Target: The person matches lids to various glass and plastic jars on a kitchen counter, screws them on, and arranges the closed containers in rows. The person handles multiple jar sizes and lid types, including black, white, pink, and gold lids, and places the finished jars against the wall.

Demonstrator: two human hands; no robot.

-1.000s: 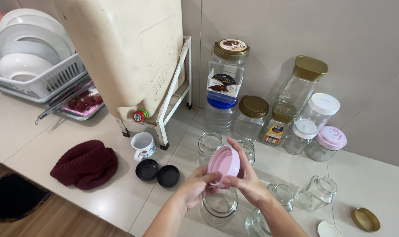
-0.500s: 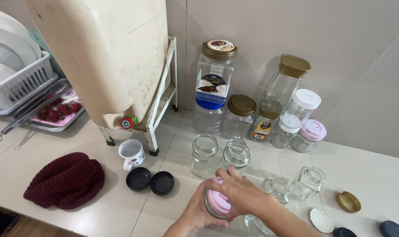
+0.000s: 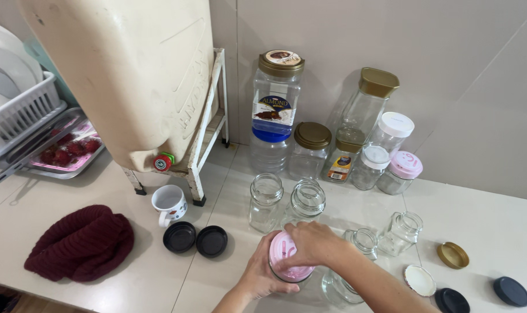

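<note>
Hands on jar: left hand (image 3: 257, 277) wraps glass jar (image 3: 291, 277) at counter front, right hand (image 3: 311, 243) fingers curled closed on pink lid (image 3: 283, 255). Risk: elbow knocking open jars (image 3: 265, 202) nearby, lid seating crooked.

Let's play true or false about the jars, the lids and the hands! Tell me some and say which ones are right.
1. Both hands are on the pink lid. True: the right hand lies on top, the left hand cups its side.
2. The two black lids sit on jars. False: they lie bare on the counter.
3. The mug is red. False: it is white.
4. A dark red cloth lies left of the black lids. True.
5. The gold lid lies loose on the counter. True.
</note>
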